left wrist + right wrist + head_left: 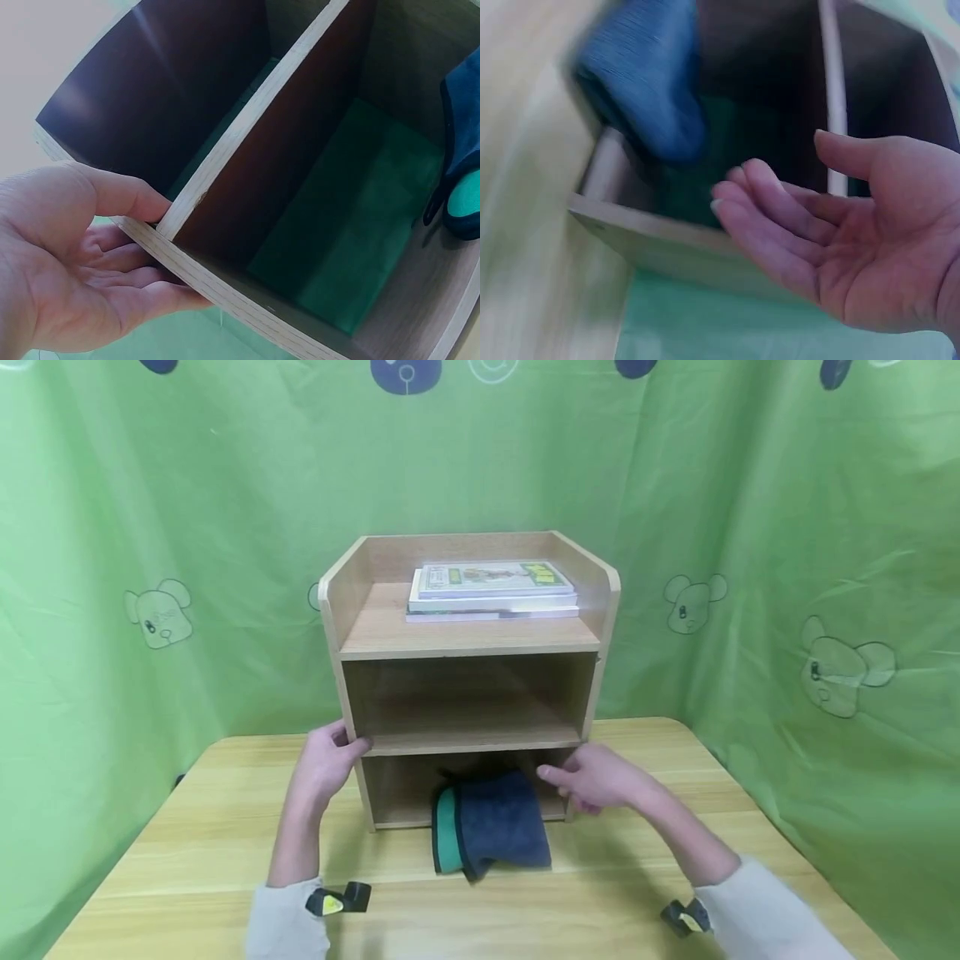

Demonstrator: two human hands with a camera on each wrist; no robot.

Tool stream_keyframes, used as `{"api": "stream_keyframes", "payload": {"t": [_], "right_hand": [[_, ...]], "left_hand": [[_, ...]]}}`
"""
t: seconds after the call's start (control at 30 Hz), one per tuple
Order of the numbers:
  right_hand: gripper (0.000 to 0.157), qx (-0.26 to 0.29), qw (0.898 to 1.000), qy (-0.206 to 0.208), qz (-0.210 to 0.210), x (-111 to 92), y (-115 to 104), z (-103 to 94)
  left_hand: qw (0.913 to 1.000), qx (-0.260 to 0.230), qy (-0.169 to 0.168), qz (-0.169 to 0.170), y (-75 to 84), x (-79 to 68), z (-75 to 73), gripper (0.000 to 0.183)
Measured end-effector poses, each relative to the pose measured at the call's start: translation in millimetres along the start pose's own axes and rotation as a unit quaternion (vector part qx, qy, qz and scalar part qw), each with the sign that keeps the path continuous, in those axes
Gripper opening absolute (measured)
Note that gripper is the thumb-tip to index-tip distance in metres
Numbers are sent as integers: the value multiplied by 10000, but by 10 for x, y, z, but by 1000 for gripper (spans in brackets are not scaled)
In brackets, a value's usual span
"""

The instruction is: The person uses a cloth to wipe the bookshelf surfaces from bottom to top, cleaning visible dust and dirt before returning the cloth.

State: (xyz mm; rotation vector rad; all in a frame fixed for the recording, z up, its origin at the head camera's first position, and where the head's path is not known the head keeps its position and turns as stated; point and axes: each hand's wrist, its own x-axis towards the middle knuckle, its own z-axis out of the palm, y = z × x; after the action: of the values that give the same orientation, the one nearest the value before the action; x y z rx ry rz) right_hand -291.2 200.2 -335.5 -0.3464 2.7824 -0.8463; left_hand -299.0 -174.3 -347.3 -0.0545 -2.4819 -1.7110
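Note:
A light wooden shelf unit (468, 652) stands on the table. My left hand (327, 762) grips its left side panel, the thumb at the front end of the middle board and the fingers behind the panel, as the left wrist view shows. Beside the lower right front edge hovers my right hand (596, 777), its fingers loosely bent and nothing held; in the right wrist view the palm (885, 240) faces the camera. A folded navy and green cloth (501, 822) with black edging sticks out of the lowest compartment over the front edge; its back part is hidden in shadow.
Several thin books (492, 593) lie stacked on the top shelf. Beneath the unit is a wooden table (465, 918). Green curtains (240, 485) with animal drawings hang behind and at both sides.

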Motion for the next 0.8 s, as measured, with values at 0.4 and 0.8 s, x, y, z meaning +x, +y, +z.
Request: {"api": "stream_keyframes", "payload": {"t": [0.4,0.8], "right_hand": [[66,-1844,9721,626,-1307,55,-362,943],[86,-2335,9658,265,-1095,244,-308,1291]], "left_hand": [[9999,-68,-107,63,0,-1,-29,47],[9997,-205,-145,-13,-25,15,-41,51]]}}
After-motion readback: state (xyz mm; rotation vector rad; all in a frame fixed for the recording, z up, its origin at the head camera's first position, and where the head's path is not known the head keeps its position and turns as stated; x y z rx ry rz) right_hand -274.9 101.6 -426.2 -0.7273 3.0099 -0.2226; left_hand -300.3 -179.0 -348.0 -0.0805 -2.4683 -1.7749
